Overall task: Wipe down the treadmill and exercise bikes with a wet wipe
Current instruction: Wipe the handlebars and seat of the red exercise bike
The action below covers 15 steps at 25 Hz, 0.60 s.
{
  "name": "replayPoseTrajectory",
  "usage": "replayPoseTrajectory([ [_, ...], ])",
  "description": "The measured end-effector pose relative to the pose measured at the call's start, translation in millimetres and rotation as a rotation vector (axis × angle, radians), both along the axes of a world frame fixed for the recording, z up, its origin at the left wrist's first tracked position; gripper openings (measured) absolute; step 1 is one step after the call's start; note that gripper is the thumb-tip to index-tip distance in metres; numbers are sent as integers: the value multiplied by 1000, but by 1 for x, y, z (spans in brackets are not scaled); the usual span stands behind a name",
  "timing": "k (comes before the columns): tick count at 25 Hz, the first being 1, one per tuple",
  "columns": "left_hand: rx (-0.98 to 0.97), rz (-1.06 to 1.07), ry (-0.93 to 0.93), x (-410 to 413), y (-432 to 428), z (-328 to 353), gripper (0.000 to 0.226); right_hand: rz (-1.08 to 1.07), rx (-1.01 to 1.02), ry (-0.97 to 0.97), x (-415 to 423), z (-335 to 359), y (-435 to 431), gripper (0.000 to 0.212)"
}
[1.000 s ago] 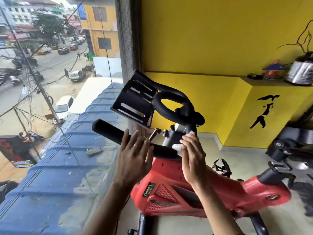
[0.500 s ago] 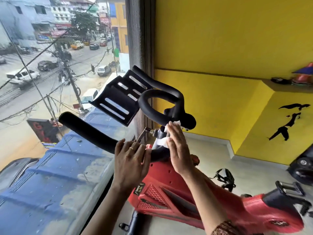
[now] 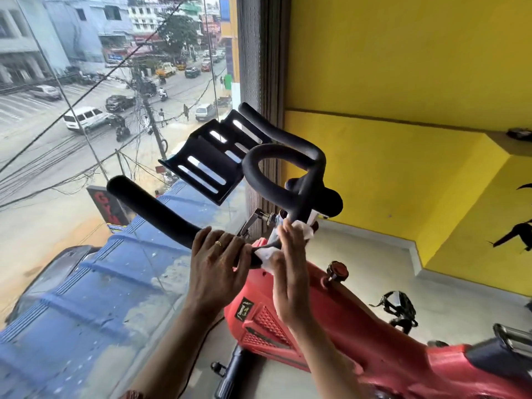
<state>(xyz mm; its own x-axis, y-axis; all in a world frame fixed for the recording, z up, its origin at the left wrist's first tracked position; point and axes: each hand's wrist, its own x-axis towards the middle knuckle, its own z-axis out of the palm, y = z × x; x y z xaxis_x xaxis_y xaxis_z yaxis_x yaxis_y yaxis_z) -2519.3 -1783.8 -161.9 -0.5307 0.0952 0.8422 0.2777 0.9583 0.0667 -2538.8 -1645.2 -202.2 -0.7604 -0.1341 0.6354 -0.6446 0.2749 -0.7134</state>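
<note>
Right hand [image 3: 290,272] has shifted on exercise bike [image 3: 345,326] (wet wipe [image 3: 305,230] beneath fingers [image 3: 286,239]).

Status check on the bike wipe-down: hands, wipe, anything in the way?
Left hand grips the handlebar. Right hand holds the wipe against the handlebar's centre, above the red bike frame. Nothing blocks either hand.

The left hand [image 3: 218,263], spread loosely over the bar [image 3: 155,208] 1.0 s ago, now has its fingers curled over it. The right hand [image 3: 289,272] has turned from flat to edge-on and closed round the wipe [image 3: 303,230], which now shows above the fingers and below the thumb, just beside the left hand. The view has swung left, showing more street [image 3: 86,110]
</note>
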Motion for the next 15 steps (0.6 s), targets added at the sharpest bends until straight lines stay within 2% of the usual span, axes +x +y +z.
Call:
replayPoseTrajectory([
  [2, 0, 4, 14, 0, -1, -1, 29, 6, 77, 124, -9, -5, 3, 48],
  [3, -4, 3, 15, 0, -1, -1, 29, -17, 71, 102, -23, -1, 7, 49],
  [6, -6, -5, 16, 1, -2, 0, 32, -96, -138, -121, -63, 15, 16, 57],
  [8, -3, -3, 13, 0, -2, -2, 33, -120, -219, -190, -53, 15, 4, 58],
  [12, -10, -29, 27, -2, -4, -4, 32, -109, -165, -16, 2, -3, -23, 51],
  [15, -21, -45, 36, -3, -4, -4, 35, -140, -200, 14, -27, 5, -14, 51],
])
